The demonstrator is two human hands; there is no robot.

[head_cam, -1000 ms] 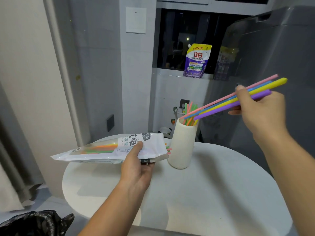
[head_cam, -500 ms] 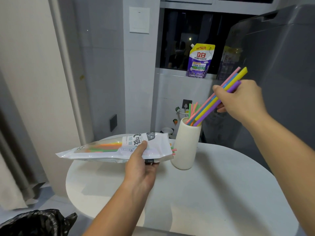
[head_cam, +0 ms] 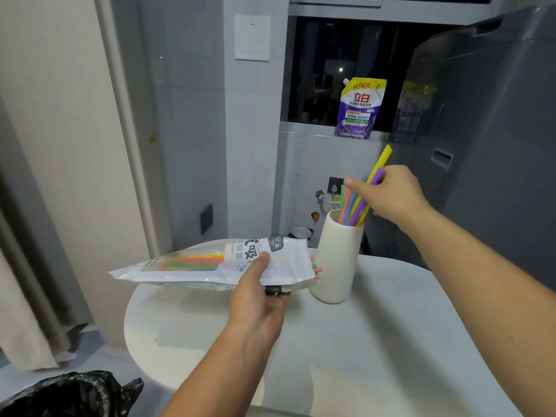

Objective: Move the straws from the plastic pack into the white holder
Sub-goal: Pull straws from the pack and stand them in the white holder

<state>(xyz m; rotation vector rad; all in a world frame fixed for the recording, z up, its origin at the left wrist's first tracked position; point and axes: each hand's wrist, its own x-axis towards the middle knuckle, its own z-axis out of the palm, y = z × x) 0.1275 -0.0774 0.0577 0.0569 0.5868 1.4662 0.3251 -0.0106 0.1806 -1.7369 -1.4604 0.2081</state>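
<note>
— Right hand (head_cam: 391,197) has swung down since a second ago. Its straws (head_cam: 358,203) lay nearly level above the table then. Now they stand steep, lower ends inside the white holder (head_cam: 337,260).

— How many?

— I count five colours at the rim: green, pink, blue, yellow, purple. Whether more sit behind them, I can't tell. The fingers are curled round the bundle, hiding its middle, and the thumb juts out on the left.

— And the rest?

— One plastic pack (head_cam: 210,266), one holder, two hands. The left hand (head_cam: 255,302) pinches the pack, thumb on top and fingers underneath. Orange, green and yellow straws show through its clear window, too blurred to count. About three tips (head_cam: 317,270) poke out of its mouth, just beside the holder. Touching or not, I can't say.

— Room?

— The holder stands near the far edge of the round table (head_cam: 391,341). The pack's sealed end hangs out past the left edge. Bare tabletop stretches in front of the holder, under the right forearm.
</note>
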